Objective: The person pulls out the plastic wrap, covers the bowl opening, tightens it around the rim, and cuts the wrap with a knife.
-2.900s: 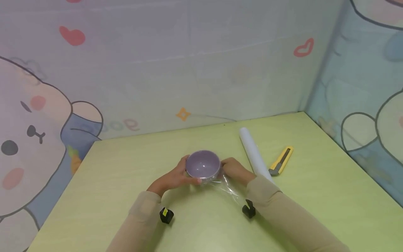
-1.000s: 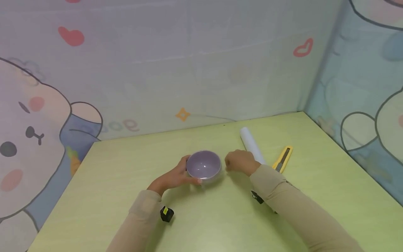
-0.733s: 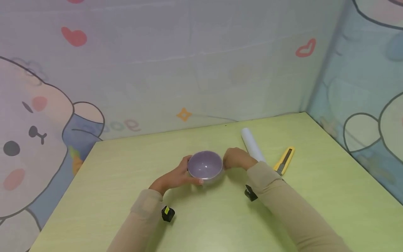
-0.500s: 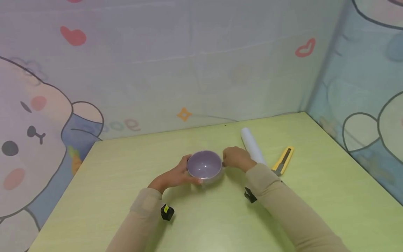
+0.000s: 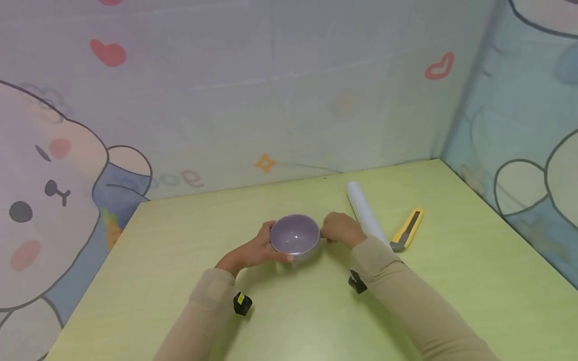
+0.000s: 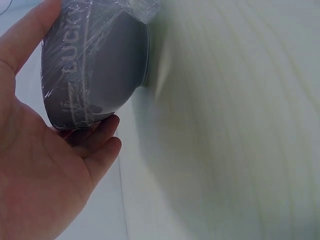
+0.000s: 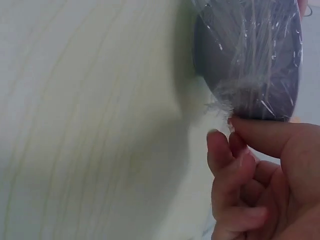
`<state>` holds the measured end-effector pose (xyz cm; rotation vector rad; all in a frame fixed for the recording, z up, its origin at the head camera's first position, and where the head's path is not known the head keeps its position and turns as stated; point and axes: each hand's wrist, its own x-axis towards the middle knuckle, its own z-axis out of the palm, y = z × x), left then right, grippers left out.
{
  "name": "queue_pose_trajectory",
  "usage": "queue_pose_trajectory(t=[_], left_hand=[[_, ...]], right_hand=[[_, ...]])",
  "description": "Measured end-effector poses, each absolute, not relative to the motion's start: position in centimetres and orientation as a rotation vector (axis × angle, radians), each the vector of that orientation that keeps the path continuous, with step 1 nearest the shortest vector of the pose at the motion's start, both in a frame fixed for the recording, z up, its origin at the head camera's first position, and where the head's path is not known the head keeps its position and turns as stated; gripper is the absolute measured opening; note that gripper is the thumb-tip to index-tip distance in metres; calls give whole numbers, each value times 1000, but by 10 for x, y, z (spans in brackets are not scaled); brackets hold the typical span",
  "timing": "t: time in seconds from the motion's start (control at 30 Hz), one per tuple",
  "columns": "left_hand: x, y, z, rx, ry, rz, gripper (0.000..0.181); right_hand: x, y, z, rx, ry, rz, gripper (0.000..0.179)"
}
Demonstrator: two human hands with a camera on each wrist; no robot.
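Note:
A purple bowl (image 5: 295, 235) is held by my left hand (image 5: 255, 251), thumb at the near side and fingers round the left side. Clear cling film (image 6: 80, 55) covers the bowl's outer wall in the left wrist view, over raised lettering. My right hand (image 5: 341, 229) is at the bowl's right side. In the right wrist view, its thumb and forefinger pinch a bunched bit of film (image 7: 222, 102) beside the wall, with the other fingers loosely curled. The bowl's inside is bare and glossy in the head view.
A white roll (image 5: 366, 213) lies behind and beside my right forearm. Right of it is a yellow box cutter (image 5: 407, 229) with a grey end. The pale green table (image 5: 189, 225) meets printed cloth walls at the back and right.
The loose film that stretched from the bowl under my right hand now lies bunched against the wall. My right hand moved off to the right, then back to the bowl. My left hand kept its hold.

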<state>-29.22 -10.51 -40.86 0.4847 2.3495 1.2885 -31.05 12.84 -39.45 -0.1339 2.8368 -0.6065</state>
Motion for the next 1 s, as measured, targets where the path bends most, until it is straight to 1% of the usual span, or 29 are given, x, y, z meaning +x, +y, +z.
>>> queue_pose_trajectory(t=[0.2,0.37,0.47,0.6,0.67,0.77,0.9,1.0], left_hand=[[-289,-105,-407,485,2350,1272,103],[-289,-104,-404,495,2350,1255,105],[-290,-104,-405,488,2346,1272,104],[-292,-105,-409,483,2332,1298,104],[-293,-104,-410,481,2332,1300,105],[-293,-104,-410,489,2356,1292,105],[-292,-103,-408,498,2376,1280,105],[-292,-104,-407,493,2372,1277,106]], right_hand=[[-310,128,-401,-276,2746,-782,21],[-314,129,-398,-185,2775,-796,19],[-317,129,-393,-215,2832,-634,22],[-321,127,-384,-467,2942,-298,20],[-322,124,-380,-562,2986,-133,22],[-322,122,-375,-499,2995,-43,31],[-325,127,-376,-432,2883,-209,36],[-329,138,-376,-467,2734,-430,32]])
